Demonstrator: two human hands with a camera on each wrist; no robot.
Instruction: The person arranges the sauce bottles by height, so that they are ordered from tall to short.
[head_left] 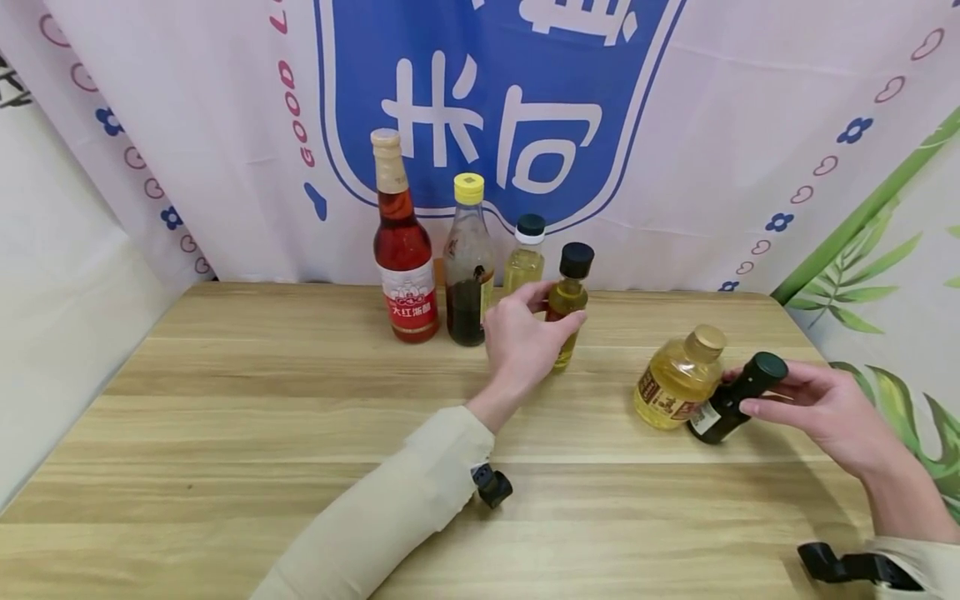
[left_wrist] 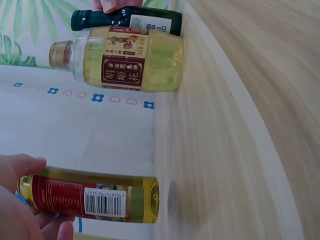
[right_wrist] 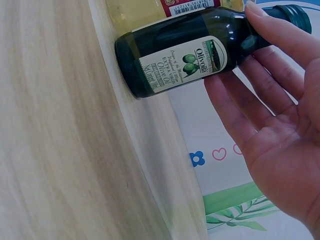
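My left hand (head_left: 525, 333) holds a slim oil bottle (left_wrist: 105, 199) with a black cap, its fingers and thumb around the upper part. In the left wrist view, the base of this bottle is close over the tabletop, with a faint shadow beside it. My right hand (head_left: 832, 417) grips a dark green olive oil bottle (right_wrist: 185, 55) by its neck, thumb on one side and fingers on the other. Right beside it stands a squat bottle of yellow peanut oil (head_left: 675, 383) with a gold cap, overlapping it in the left wrist view.
At the back of the wooden table (head_left: 285, 433) stand a tall red vinegar bottle (head_left: 405, 250), a yellow-capped bottle of dark liquid (head_left: 467, 300) and a pale oil bottle (head_left: 523, 267), partly behind my left hand. A printed curtain (head_left: 247, 150) hangs behind the table.
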